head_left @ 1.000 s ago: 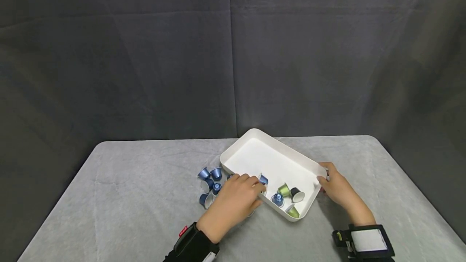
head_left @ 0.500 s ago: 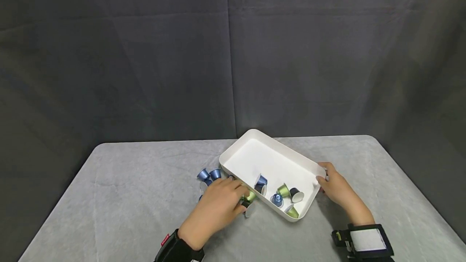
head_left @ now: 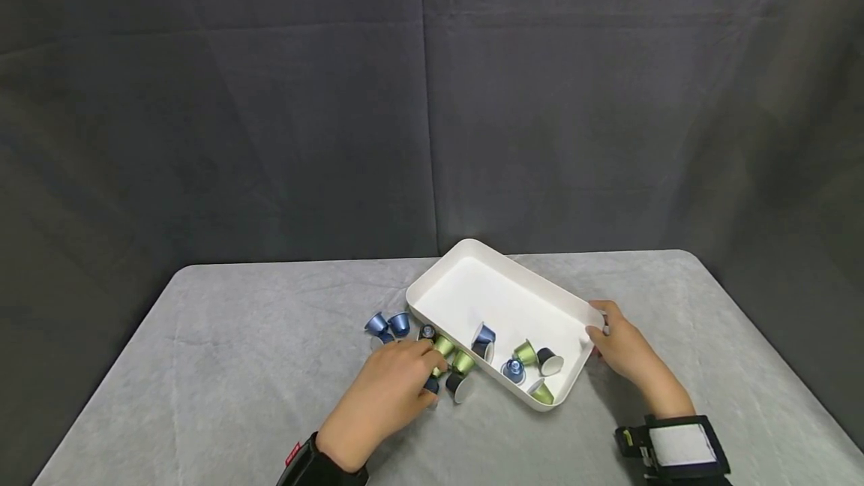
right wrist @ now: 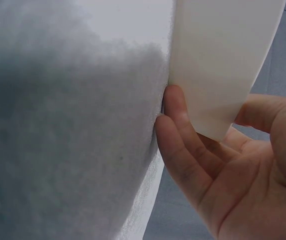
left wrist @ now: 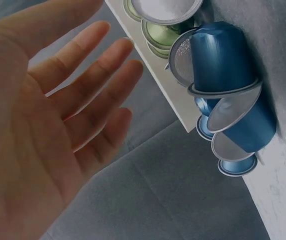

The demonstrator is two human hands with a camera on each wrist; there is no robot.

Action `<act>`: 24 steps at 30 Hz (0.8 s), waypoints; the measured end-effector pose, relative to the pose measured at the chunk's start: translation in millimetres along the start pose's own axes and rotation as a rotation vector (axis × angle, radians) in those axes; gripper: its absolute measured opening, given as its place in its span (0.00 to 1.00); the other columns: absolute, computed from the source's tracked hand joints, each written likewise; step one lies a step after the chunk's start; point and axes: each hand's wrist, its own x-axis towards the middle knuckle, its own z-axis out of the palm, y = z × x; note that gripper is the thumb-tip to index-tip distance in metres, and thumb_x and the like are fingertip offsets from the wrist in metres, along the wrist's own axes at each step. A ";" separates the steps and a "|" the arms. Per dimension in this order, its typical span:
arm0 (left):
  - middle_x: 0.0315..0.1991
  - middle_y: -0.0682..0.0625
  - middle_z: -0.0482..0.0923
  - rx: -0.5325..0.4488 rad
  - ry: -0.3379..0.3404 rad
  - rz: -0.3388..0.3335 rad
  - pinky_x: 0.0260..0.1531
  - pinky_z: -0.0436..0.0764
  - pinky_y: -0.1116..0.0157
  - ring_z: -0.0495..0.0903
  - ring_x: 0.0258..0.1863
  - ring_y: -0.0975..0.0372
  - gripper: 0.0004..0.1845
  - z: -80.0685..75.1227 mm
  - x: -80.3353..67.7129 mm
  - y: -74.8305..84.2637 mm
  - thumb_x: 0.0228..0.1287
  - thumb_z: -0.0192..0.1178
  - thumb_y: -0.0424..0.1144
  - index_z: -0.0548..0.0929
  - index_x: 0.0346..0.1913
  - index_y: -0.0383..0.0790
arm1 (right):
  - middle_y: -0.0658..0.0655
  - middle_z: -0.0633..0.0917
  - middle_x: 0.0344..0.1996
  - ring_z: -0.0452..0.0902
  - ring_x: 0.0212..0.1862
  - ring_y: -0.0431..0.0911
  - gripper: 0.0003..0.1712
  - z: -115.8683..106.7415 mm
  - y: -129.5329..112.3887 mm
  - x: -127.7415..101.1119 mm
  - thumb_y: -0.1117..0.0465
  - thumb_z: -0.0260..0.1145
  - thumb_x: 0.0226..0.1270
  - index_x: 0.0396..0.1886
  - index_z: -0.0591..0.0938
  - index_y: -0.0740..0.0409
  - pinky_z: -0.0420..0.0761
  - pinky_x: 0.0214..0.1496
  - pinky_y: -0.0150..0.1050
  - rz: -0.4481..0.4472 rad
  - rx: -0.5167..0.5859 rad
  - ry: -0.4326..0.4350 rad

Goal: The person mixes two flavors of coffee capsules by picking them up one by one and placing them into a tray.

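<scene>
The left grip lies with its fingers spread and relaxed, holding nothing, over a heap of coffee capsules on the counter, just left of the white tray. The right grip clasps the tray's right corner, fingers against its outer wall. More capsules lie in the tray's near end.

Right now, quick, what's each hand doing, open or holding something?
Left hand: open, fingers straight, holding nothing, over the loose capsules.
Right hand: gripping the corner of the white tray.
</scene>
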 end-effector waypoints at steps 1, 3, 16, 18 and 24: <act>0.37 0.56 0.80 -0.005 -0.002 0.002 0.42 0.80 0.60 0.81 0.39 0.60 0.18 0.3 -0.7 0.1 0.46 0.79 0.40 0.86 0.42 0.46 | 0.75 0.77 0.42 0.78 0.27 0.49 0.28 0.0 -0.2 -0.1 0.68 0.53 0.74 0.68 0.57 0.76 0.75 0.28 0.41 0.001 -0.002 0.000; 0.37 0.56 0.80 -0.011 -0.006 0.006 0.38 0.79 0.61 0.80 0.37 0.61 0.17 1.3 -2.0 0.5 0.47 0.79 0.38 0.86 0.41 0.46 | 0.75 0.77 0.42 0.78 0.27 0.49 0.28 -0.1 -0.5 0.0 0.68 0.53 0.74 0.68 0.57 0.76 0.75 0.27 0.41 0.002 -0.005 -0.001; 0.36 0.56 0.79 0.020 -0.003 0.008 0.32 0.78 0.63 0.80 0.34 0.61 0.15 16.6 -4.4 5.9 0.45 0.76 0.33 0.86 0.38 0.46 | 0.73 0.79 0.39 0.78 0.28 0.49 0.28 0.6 1.7 0.1 0.69 0.53 0.74 0.67 0.57 0.76 0.76 0.28 0.41 -0.001 0.005 0.006; 0.36 0.56 0.79 0.035 0.008 0.010 0.31 0.78 0.63 0.80 0.34 0.61 0.15 18.9 -4.6 5.9 0.44 0.77 0.33 0.85 0.37 0.46 | 0.72 0.79 0.38 0.78 0.28 0.49 0.28 0.7 2.0 0.2 0.69 0.53 0.74 0.68 0.57 0.76 0.76 0.28 0.41 -0.002 0.005 0.005; 0.35 0.56 0.79 0.050 0.023 0.010 0.28 0.78 0.64 0.80 0.33 0.61 0.14 23.2 -5.5 6.9 0.46 0.77 0.33 0.85 0.36 0.47 | 0.71 0.79 0.37 0.78 0.29 0.49 0.28 0.8 1.4 1.0 0.69 0.53 0.75 0.68 0.57 0.76 0.75 0.28 0.42 -0.007 0.002 0.005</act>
